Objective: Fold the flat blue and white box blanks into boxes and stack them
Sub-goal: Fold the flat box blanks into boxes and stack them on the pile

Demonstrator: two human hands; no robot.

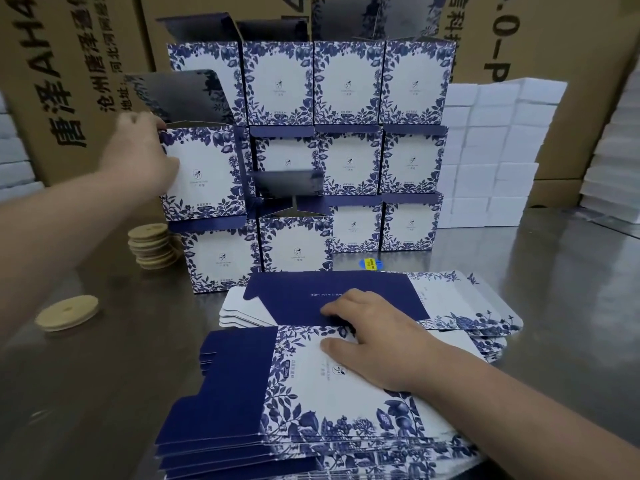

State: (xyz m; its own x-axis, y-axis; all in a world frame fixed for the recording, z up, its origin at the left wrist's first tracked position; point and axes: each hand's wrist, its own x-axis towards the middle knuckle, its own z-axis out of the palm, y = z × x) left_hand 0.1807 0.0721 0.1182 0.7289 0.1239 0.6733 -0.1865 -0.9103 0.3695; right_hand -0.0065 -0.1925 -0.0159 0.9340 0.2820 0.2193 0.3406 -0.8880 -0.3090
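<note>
A wall of folded blue and white boxes (348,84) stands at the back of the metal table, several wide and three rows high. My left hand (140,152) grips the left side of one folded box (204,174), lid flap up, on top of a lower box at the stack's left end. In front lie two piles of flat blanks: a far pile (450,303) and a near pile (301,410). My right hand (374,337) rests on the near pile, its fingertips at the top blank's far edge.
A stack of round wooden discs (152,249) and a single disc (67,312) lie on the table (561,306) to the left. White foam blocks (491,154) are piled at the right. Big brown cartons (69,71) stand behind.
</note>
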